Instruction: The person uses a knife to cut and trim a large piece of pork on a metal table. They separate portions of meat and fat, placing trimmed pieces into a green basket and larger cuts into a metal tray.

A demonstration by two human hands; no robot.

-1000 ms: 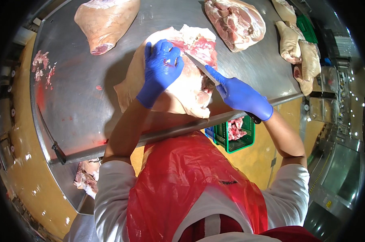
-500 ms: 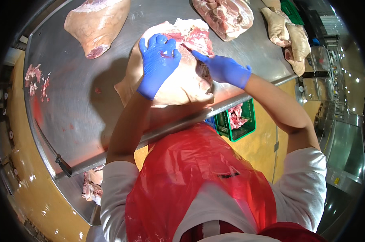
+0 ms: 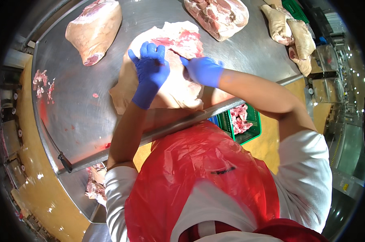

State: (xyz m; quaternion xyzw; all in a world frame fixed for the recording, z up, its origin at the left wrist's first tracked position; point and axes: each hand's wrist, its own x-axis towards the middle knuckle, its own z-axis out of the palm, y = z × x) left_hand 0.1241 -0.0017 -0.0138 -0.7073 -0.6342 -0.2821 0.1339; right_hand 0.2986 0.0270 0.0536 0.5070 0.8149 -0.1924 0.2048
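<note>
A: Main piece?

B: Slab of skin-on pork (image 3: 177, 82), pale fat and red meat uppermost, on the steel table (image 3: 77, 117), close to its front edge.

A: Hands?

B: Both blue-gloved. Left hand (image 3: 151, 69) palm down on the pork, fingers fanned and a little bent, nothing seen within its grip. Right hand (image 3: 204, 71) curled closed at the slab's right side, forefinger run out ahead. Dark sliver beyond that fingertip; I read it as a knife (image 3: 176, 53). Handle hidden.

A: Chief hazard?

B: Blade near the left fingers, its line running toward that side. Wet fat under a glove could let the slab skid, or a sudden loss of resistance could send the point across. Gloves look thin; can't tell if anything tougher lies beneath.

A: Others?

B: Slim black-handled tool (image 3: 64, 161) at the near left corner, knife or steel, handle over the rim. A swing of the left forearm might knock it down. Pork leg (image 3: 95, 30) and green crate (image 3: 257, 125) well apart from the cut; little risk there.
</note>
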